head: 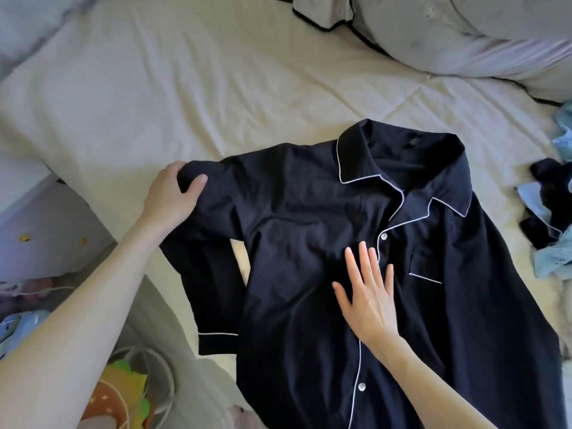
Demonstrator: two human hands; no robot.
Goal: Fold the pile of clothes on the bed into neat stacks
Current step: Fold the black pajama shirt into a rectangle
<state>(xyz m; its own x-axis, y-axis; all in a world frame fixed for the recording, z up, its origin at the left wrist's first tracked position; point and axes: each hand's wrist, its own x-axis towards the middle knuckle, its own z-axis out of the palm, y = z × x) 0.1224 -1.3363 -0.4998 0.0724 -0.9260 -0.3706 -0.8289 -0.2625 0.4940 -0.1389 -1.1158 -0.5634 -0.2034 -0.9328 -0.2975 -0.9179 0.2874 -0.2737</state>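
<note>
Dark navy cloth with white piping: a pyjama shirt lies front-up on the bed, spread across its near half, collar toward the head end, hem running off the near edge of the view. The placket is buttoned; a chest pocket with a white trim line sits on the side toward the bed's right edge.

The left hand grips the shirt at the shoulder seam by the bed's left edge, thumb on top and fingers curled under a raised bunch of cloth. The sleeve below it hangs folded back toward the near-left corner, cuff piping visible.

The right hand lies flat on the chest panel just beside the placket, fingers straight and slightly spread, pressing the cloth down.

A heap of light blue and dark garments rests at the bed's right edge. A pale pillow occupies the far-right corner.
</note>
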